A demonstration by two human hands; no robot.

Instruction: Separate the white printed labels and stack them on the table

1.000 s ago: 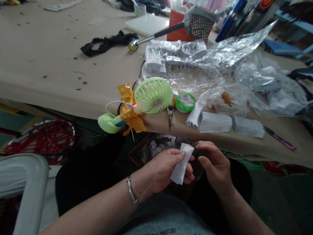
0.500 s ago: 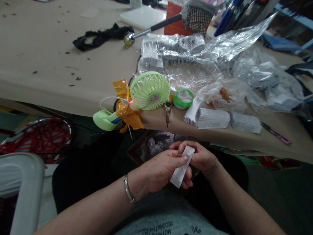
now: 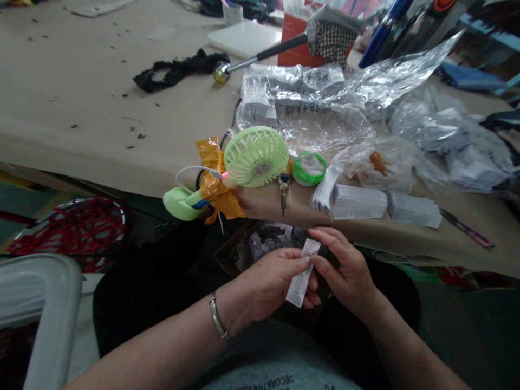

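A narrow white printed label [image 3: 299, 284] is pinched between the thumb and fingers of my left hand [image 3: 270, 279], above my lap. My right hand [image 3: 349, 273] is beside it, fingers and thumb spread apart, with the thumb tip at the label's right edge. Just beyond, on the table edge, stand stacks of similar printed labels [image 3: 359, 203]. A soldering iron [image 3: 284, 195] points its tip toward me over the edge, next to a green round tub [image 3: 309, 169] with whitish stuff inside.
A green fan [image 3: 257, 157] is fixed to the table edge with orange tape [image 3: 221, 197]. Clear plastic bags [image 3: 325, 124] and a pink-handled blade tool [image 3: 467, 228] lie on the table [image 3: 81, 108]. Below the edge is a cardboard box [image 3: 227, 254] with paper scraps.
My right hand has opened and moved slightly right, its fingers coming away from the label. My left hand keeps hold of the label. The whole view has shifted a little.
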